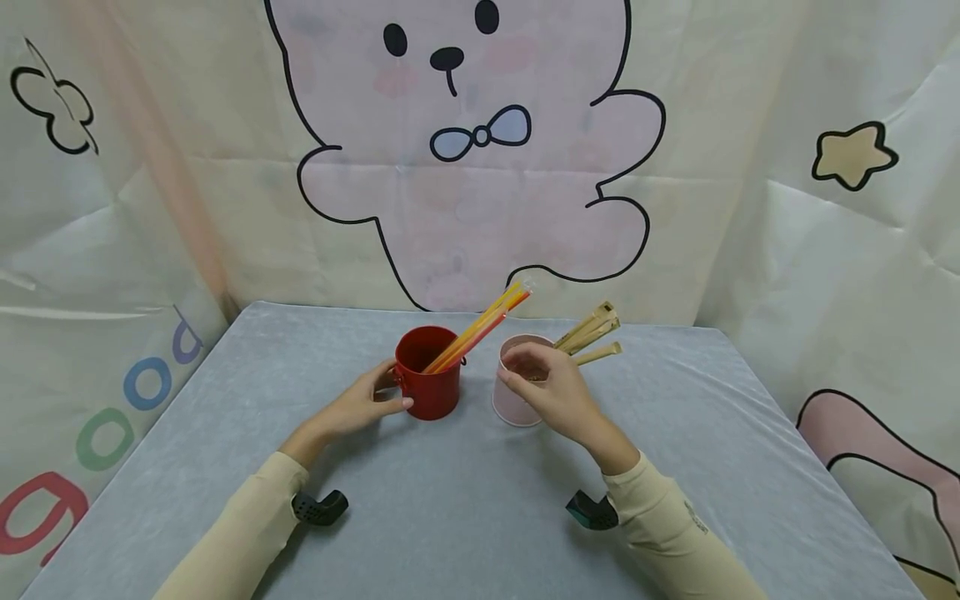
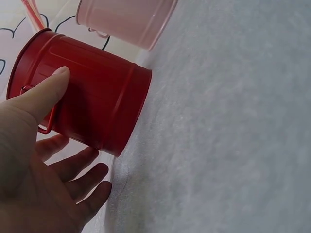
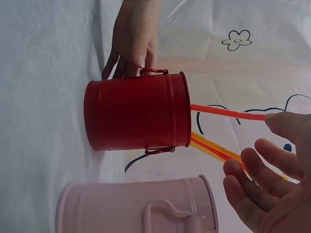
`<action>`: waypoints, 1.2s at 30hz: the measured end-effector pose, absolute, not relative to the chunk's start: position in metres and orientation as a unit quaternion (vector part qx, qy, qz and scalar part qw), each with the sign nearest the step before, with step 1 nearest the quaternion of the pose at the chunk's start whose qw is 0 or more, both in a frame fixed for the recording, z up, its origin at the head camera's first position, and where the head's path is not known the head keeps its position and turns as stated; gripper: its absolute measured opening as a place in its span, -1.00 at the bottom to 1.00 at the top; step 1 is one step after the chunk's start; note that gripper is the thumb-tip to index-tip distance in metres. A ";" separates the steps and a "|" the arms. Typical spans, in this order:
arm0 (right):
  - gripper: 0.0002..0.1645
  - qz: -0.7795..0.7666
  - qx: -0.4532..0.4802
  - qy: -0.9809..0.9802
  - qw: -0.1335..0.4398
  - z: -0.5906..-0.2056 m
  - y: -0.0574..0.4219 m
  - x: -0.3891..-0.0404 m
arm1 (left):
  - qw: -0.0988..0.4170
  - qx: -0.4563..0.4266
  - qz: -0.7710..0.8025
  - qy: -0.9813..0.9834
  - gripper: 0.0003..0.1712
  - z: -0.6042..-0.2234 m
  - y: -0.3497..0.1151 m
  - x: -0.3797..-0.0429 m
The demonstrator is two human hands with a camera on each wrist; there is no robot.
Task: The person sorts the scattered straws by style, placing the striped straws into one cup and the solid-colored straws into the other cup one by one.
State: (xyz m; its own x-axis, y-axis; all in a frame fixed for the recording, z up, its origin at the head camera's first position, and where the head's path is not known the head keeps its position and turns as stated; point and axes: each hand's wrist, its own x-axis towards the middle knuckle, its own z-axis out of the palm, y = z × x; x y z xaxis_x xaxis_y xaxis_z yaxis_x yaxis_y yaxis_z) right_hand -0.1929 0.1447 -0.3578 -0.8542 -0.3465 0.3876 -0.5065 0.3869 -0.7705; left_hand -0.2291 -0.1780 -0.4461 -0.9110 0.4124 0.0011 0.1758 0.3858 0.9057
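A red metal bucket (image 1: 429, 396) stands upright, with long thin yellow, orange and red sticks (image 1: 480, 333) leaning out to the right. My left hand (image 1: 348, 408) is at its left side, thumb against the wall by the small handle, the other fingers spread loosely along the far side. To the right stands a pale pink bucket (image 1: 513, 407) holding several slim tan packets (image 1: 588, 332). My right hand (image 1: 561, 393) hovers before its rim, covering part of it. In the right wrist view a red stick (image 3: 228, 112) passes behind the thumb; fingers and thumb stand apart, with nothing visibly held.
A light grey-blue cloth (image 1: 465, 517) covers the table. Behind it hangs a cream backdrop (image 1: 697, 125) with a cartoon bear. Dark wrist cameras (image 1: 321, 507) sit under both forearms. The two buckets stand close together, near the table's far edge.
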 end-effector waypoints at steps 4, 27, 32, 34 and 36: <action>-0.78 0.488 0.262 -0.829 0.077 -0.358 0.149 -0.191 | 0.113 0.184 0.525 0.823 -0.12 -0.447 -0.180 -0.230; -0.77 0.457 0.311 -0.815 0.174 -0.333 0.191 -0.179 | 0.102 0.191 0.490 0.844 -0.25 -0.427 -0.195 -0.232; -0.75 0.462 0.304 -0.799 0.234 -0.321 0.206 -0.176 | 0.059 0.178 0.469 0.863 -0.28 -0.421 -0.196 -0.231; -0.73 0.472 0.300 -0.788 0.258 -0.318 0.213 -0.176 | 0.034 0.173 0.455 0.873 -0.29 -0.420 -0.197 -0.230; -0.71 0.481 0.293 -0.776 0.285 -0.315 0.220 -0.178 | 0.009 0.169 0.440 0.882 -0.31 -0.420 -0.197 -0.230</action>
